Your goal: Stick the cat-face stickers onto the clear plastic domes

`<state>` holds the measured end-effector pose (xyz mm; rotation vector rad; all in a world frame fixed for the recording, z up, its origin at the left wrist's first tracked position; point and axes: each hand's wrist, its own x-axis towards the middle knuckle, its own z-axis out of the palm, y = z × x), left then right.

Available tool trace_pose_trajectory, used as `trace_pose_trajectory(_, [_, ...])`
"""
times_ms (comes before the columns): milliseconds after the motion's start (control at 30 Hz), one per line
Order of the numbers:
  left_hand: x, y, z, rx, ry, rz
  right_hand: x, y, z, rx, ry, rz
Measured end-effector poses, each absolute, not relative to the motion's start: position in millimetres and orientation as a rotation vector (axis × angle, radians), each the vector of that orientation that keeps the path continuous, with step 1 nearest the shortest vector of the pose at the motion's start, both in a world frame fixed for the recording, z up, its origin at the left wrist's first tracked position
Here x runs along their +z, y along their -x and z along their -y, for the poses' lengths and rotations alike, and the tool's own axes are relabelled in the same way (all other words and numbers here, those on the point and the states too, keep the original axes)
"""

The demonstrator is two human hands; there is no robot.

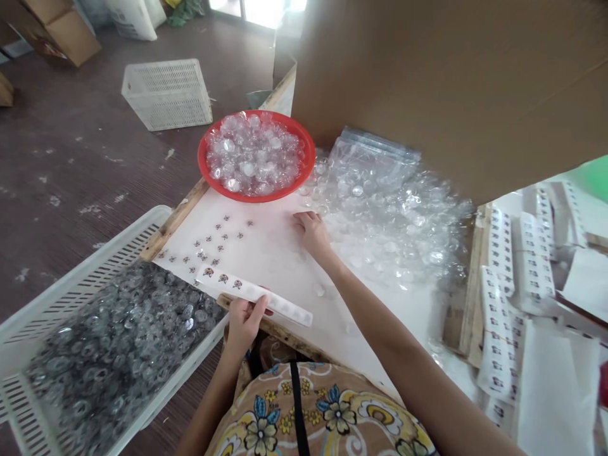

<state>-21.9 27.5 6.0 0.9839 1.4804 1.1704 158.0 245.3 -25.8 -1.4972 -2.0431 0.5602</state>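
The left hand (246,322), at lower center of the frame, holds a white strip (287,308) between the thumb, laid on top, and the fingers underneath. The strip runs slantwise from left of center toward lower center, over the near edge of the counter (266,244). Three dark printed motifs (223,278) show at its upper left end; the portion right of the thumb is mostly plain white.

The right hand (311,233) is at the center of the frame, low over the white surface, with its fingers bent and close together. Whether it grips a piece cannot be determined. It is just beside the left margin of a loose pile of clear plastic pieces (403,215), which spreads across right of center. Clear plastic bags (375,152) lie at the rear of this pile.

Small printed pieces (225,237) are scattered over the left part of the counter, near the upper left end of the strip. A red tray (203,163), filled with clear pieces, is located at upper center. A white basket (164,214) at lower left contains many clear pieces with dark markings. Further printed strips (498,335) lie at the right side of the frame.
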Motion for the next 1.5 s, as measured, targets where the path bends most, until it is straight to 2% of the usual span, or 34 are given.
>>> trace_pose_trajectory(233, [9.2,20.5,-27.7,1.160,-0.941,-1.483,-23.8,-177.6,-236.4,0.805,1.411,1.832])
trace_pose_trajectory(700, [13.3,18.3,-29.4,1.182,-0.939,-1.460,-2.5,-189.3,-197.6,0.686,1.420,1.949])
trace_pose_trajectory(933, [18.5,17.4,-31.0,1.177,-0.842,-1.500,45.3,-134.7,-159.5,1.325,0.994,1.899])
trace_pose_trajectory(1133, [14.5,17.9,-32.5,1.147,-0.902,-1.505,66.6,-88.6,-140.0,1.505,0.923,1.905])
trace_pose_trajectory(1500, [14.2,20.4,-36.3,1.158,-0.965,-1.570,72.7,-79.1,-109.9,1.290,1.102,1.876])
